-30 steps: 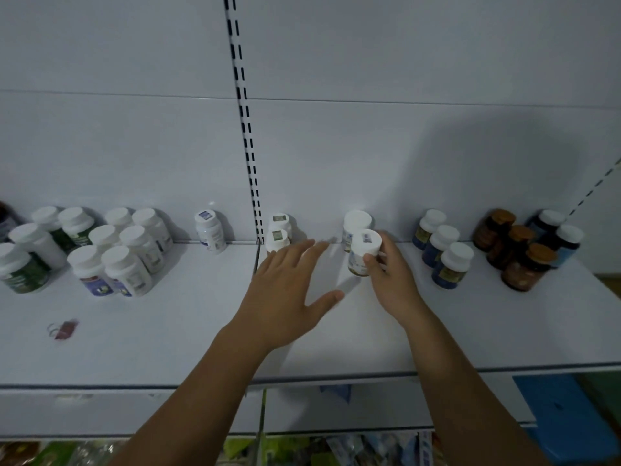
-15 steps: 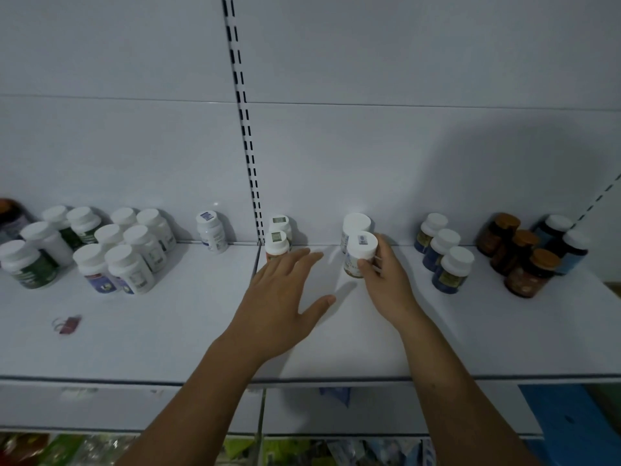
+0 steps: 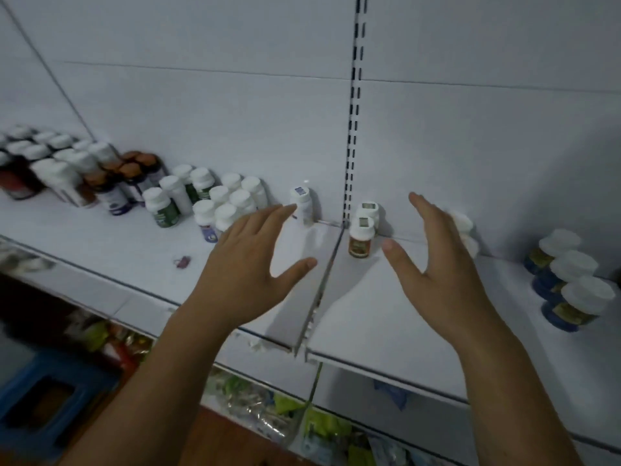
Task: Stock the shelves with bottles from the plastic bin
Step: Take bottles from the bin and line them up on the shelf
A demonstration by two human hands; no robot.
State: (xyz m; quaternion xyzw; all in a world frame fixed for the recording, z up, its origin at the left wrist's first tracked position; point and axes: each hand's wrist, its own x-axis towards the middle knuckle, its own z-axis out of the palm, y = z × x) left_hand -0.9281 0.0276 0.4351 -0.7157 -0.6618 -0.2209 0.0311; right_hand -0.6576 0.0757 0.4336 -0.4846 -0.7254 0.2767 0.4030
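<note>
Both hands hold nothing: right hand [image 3: 447, 277] and left hand [image 3: 248, 264] hover over the white shelf [image 3: 386, 314], fingers straight and spread wide. Blurred white bottles [image 3: 465, 230] stand just behind the right fingers; contact cannot be told. Two brown-label bottles [image 3: 361, 237] stand between the hands at the back panel

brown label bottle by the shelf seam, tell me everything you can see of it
Small, plastic-looking brown-label bottle with a white cap and a little grey sticker on top. It stands upright on the white shelf, just right of the seam between two boards, directly in front of a similar bottle. It sits between the left hand and right hand; neither touches it. Its label print is too blurred to read.
</note>
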